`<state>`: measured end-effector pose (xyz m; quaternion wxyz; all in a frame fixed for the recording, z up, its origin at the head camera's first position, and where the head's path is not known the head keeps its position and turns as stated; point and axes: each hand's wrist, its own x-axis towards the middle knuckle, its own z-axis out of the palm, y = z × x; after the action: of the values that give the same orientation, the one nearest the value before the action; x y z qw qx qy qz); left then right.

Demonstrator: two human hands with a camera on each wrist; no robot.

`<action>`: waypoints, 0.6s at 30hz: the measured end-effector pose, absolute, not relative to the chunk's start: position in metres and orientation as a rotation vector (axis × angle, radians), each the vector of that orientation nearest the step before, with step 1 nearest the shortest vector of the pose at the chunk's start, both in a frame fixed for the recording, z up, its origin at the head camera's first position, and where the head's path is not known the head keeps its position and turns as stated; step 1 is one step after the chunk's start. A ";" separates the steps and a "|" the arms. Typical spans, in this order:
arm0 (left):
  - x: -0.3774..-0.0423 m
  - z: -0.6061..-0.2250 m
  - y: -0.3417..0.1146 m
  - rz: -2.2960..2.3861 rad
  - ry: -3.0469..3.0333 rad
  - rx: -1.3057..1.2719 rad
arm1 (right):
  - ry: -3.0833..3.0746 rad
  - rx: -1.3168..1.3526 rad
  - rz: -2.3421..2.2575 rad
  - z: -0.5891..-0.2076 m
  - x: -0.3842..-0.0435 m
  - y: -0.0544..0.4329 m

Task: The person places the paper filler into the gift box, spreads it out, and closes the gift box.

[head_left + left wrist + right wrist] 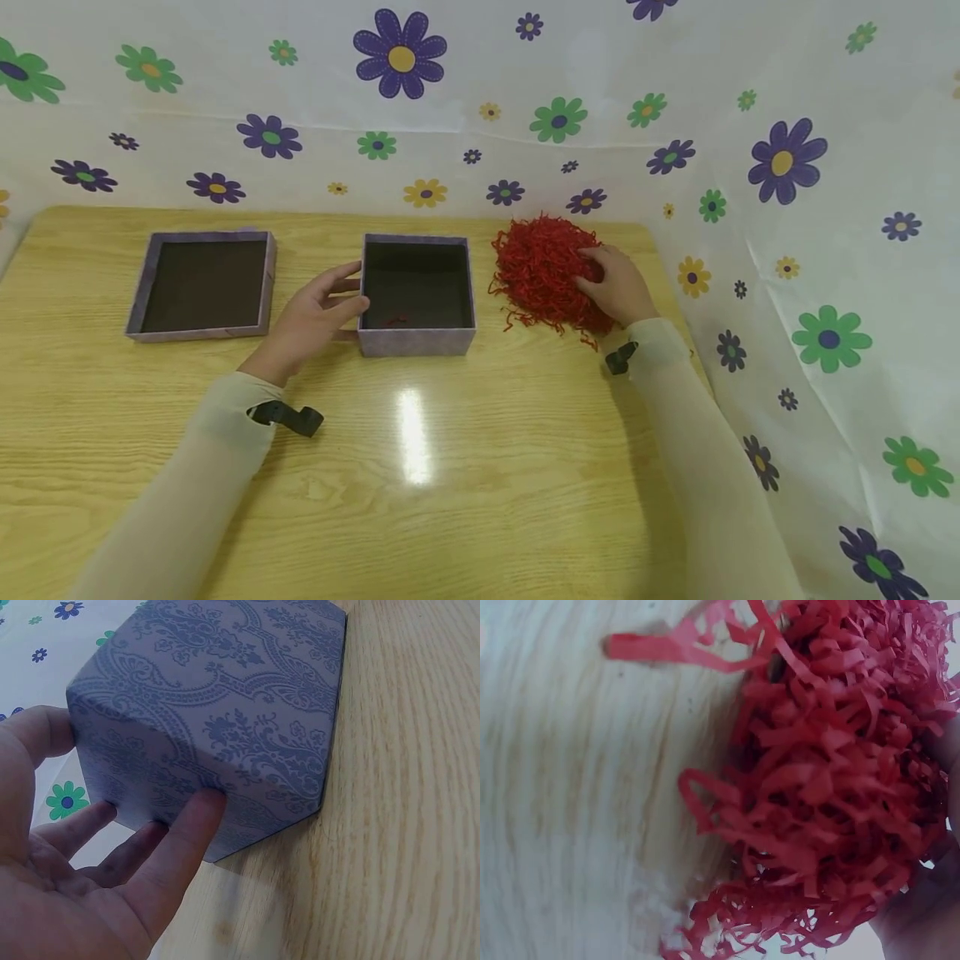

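Against the left side of a grey-purple patterned box (417, 342) lie the fingertips of my left hand (303, 321), its fingers spread and fairly straight. In the left wrist view, the fingertips touch the box's patterned outer walls (232, 697). The box stands upright with its dark inside showing, and a few red shreds (397, 320) lie at its bottom. To its right is a heaped pile of red shredded paper (536, 267). My right hand (618, 287) reaches into the pile's right side, thumb and fingers curled round some shreds. The right wrist view shows mostly crinkled shreds (817, 780); that hand is largely cut off.
A matching shallow lid (206, 335) lies at the left, its dark inside facing up. Everything rests on a wood-grain table (487, 500). A flower-printed white cloth (465, 83) hangs behind the table and along its right side. Stray shreds (588, 340) lie in front of the pile.
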<state>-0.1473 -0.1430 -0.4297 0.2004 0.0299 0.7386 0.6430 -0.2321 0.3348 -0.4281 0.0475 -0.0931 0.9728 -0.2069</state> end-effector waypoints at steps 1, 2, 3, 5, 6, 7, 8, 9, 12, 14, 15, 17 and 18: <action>-0.147 -0.430 -0.143 1.797 2.064 0.082 | 2.974 -0.290 -0.629 -0.427 -0.231 0.335; -0.147 -0.430 -0.143 1.797 2.066 0.082 | 2.982 -0.296 -0.630 -0.425 -0.230 0.335; -0.147 -0.430 -0.143 1.796 2.067 0.083 | 2.990 -0.304 -0.628 -0.424 -0.229 0.335; -0.147 -0.430 -0.143 1.797 2.069 0.086 | 3.004 -0.318 -0.633 -0.421 -0.228 0.334; -0.147 -0.430 -0.143 1.799 2.069 0.088 | 3.010 -0.324 -0.633 -0.420 -0.228 0.333; -0.147 -0.430 -0.144 1.799 2.071 0.090 | 3.015 -0.329 -0.634 -0.418 -0.227 0.333; -0.147 -0.430 -0.144 1.798 2.074 0.092 | 3.020 -0.333 -0.629 -0.417 -0.227 0.332; -0.147 -0.430 -0.144 1.797 2.076 0.094 | 3.022 -0.336 -0.627 -0.416 -0.227 0.331; -0.147 -0.430 -0.144 1.792 2.082 0.097 | 3.033 -0.344 -0.612 -0.412 -0.227 0.330; -0.147 -0.430 -0.144 1.795 2.078 0.099 | 3.039 -0.353 -0.610 -0.409 -0.226 0.329; -0.147 -0.431 -0.144 1.796 2.077 0.100 | 3.042 -0.359 -0.611 -0.407 -0.226 0.328; -0.147 -0.431 -0.143 1.799 2.073 0.099 | 3.051 -0.370 -0.610 -0.403 -0.225 0.327; -0.147 -0.431 -0.143 1.800 2.073 0.099 | 3.055 -0.375 -0.610 -0.401 -0.225 0.326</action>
<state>-0.1471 -0.1435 -0.4311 0.1959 0.0352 0.7398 0.6427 -0.2250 0.3259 -0.4012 0.0020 -0.1195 0.9736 -0.1945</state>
